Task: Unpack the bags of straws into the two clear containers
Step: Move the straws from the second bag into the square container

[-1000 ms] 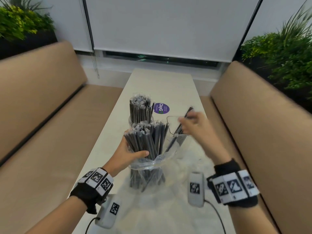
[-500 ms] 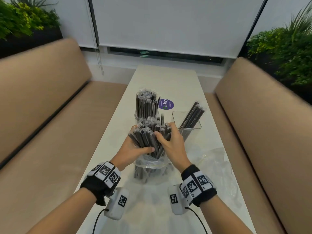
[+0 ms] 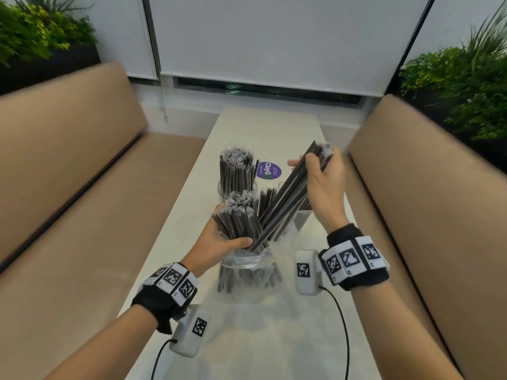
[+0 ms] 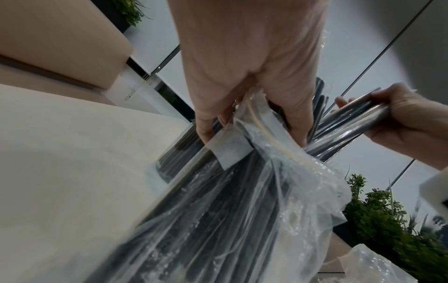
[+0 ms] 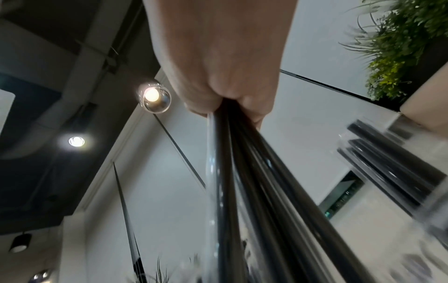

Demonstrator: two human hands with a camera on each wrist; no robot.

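A clear plastic bag (image 3: 248, 266) of black straws stands on the white table (image 3: 263, 127). My left hand (image 3: 231, 229) grips the straw bundle (image 3: 236, 220) at the bag's mouth, also seen in the left wrist view (image 4: 252, 122) with the bag (image 4: 254, 210). My right hand (image 3: 304, 167) grips a handful of straws (image 3: 285, 198), slanted up and to the right, their lower ends still by the bag's mouth. In the right wrist view my right hand (image 5: 230, 107) grips the handful (image 5: 254, 181). A round clear container (image 3: 237, 187) behind is packed with straws. The square clear container (image 3: 303, 218) holds a few.
A purple round sticker (image 3: 269, 170) lies on the table behind the containers. Crumpled clear plastic (image 3: 274, 338) covers the table's near part. Tan benches (image 3: 68, 160) (image 3: 425, 201) run along both sides, with plants (image 3: 466, 86) behind them.
My right hand left the square container, came back to the bag, took a handful of straws and lifted it up and to the right. My left hand kept hold of the bundle.
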